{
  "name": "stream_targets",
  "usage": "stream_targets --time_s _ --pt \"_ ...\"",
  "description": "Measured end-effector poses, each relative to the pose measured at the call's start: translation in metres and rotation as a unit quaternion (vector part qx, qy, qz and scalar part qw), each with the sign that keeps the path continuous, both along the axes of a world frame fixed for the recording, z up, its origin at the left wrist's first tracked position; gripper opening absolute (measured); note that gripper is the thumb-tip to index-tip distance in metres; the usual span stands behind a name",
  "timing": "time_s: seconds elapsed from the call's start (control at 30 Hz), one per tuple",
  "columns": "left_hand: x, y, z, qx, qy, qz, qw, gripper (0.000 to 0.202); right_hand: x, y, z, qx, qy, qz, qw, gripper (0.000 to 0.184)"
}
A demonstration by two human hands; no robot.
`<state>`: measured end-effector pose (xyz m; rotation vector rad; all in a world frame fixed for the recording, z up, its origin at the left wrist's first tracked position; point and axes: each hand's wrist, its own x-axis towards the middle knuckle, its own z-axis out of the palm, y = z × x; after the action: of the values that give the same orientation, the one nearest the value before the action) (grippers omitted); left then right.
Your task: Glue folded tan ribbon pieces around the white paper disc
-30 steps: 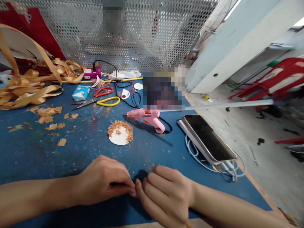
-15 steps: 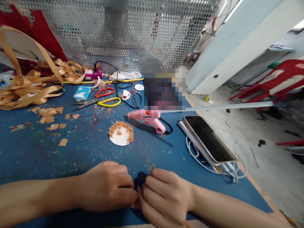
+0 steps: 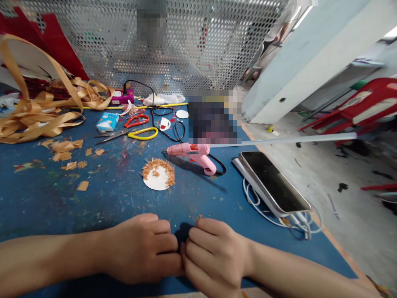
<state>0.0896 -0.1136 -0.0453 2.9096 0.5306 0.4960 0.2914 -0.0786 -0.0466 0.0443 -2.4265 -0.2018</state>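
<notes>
My left hand and my right hand meet near the table's front edge, both with fingers curled in and knuckles up. Their fingertips are hidden, so anything pinched between them cannot be made out. Beyond them lies a white paper disc, its upper rim covered with frayed tan ribbon bits. A pink glue gun rests on its side behind the disc, with a long clear glue stick sticking out of its back. To the left, small cut squares of tan ribbon are scattered.
Scissors with yellow and red handles lie near a small blue-and-white pack. Loops of tan ribbon fill the back left. A phone lies at the right over white cables. A perforated metal panel stands behind the table.
My left hand has turned and lowered slightly, its fingers now tucked closer to my right hand. My right hand has barely shifted. The things on the table lie as before.
</notes>
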Motion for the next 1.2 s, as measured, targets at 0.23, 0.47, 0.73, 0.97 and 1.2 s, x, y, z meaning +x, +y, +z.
stream_targets --time_s 0.23,0.47,0.73,0.97,1.2 --pt "0.002 0.002 0.003 -0.003 0.001 -0.004 1.000 0.018 0.000 0.001 -0.001 -0.008 -0.002 -0.004 1.000 0.035" --pt "0.001 0.002 0.002 -0.007 -0.001 -0.003 1.000 0.021 0.001 0.000 -0.002 -0.017 -0.008 -0.005 1.000 0.034" --pt "0.003 0.001 0.001 0.004 -0.007 -0.006 1.000 0.027 0.001 0.001 -0.003 -0.013 -0.009 -0.002 1.000 0.035" --pt "-0.018 0.021 0.016 -0.005 -0.067 0.067 0.995 0.037 -0.001 0.004 -0.005 -0.033 0.001 -0.016 0.999 0.039" --pt "-0.090 0.099 0.025 0.069 -0.077 0.400 0.911 0.028 -0.002 0.007 -0.005 -0.038 -0.006 -0.036 0.999 0.044"
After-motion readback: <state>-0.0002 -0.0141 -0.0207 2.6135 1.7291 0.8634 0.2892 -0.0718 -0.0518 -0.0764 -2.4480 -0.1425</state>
